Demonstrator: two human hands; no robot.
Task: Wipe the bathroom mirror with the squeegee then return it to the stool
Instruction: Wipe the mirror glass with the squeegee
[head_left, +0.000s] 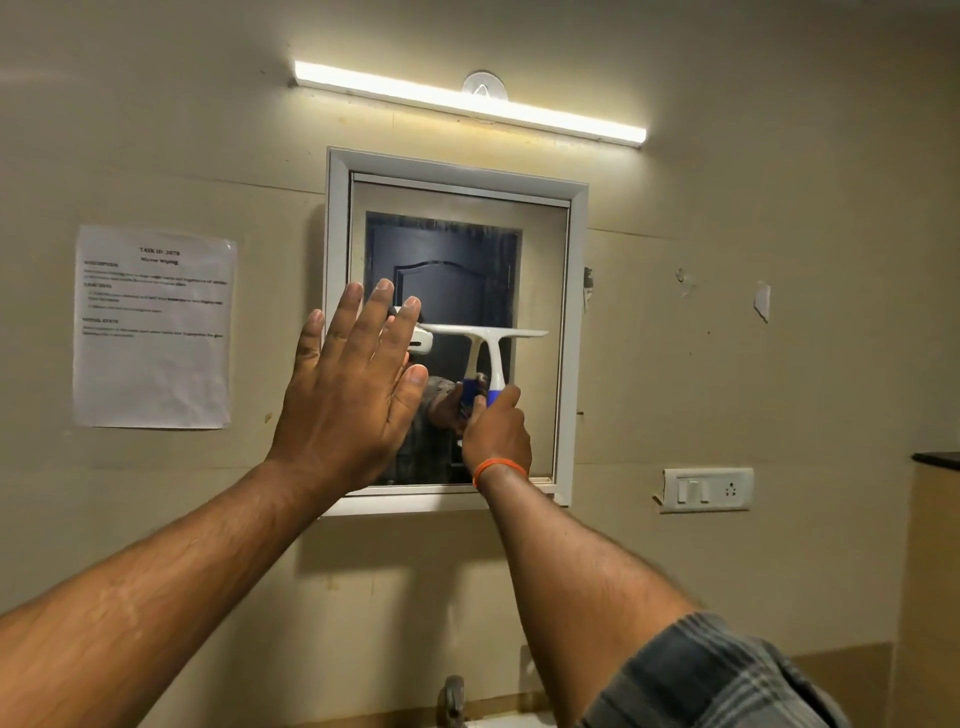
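Observation:
The bathroom mirror hangs in a white frame on the beige wall. A white squeegee with a blue grip lies with its blade horizontal against the glass at mid-height. My right hand, an orange band on its wrist, is shut on the squeegee's handle from below. My left hand is raised flat with fingers spread, over the mirror's left frame edge; I cannot tell if it touches. The stool is out of view.
A printed paper sheet is taped to the wall left of the mirror. A lit tube light runs above. A switch plate sits right of the mirror. A tap shows at the bottom edge.

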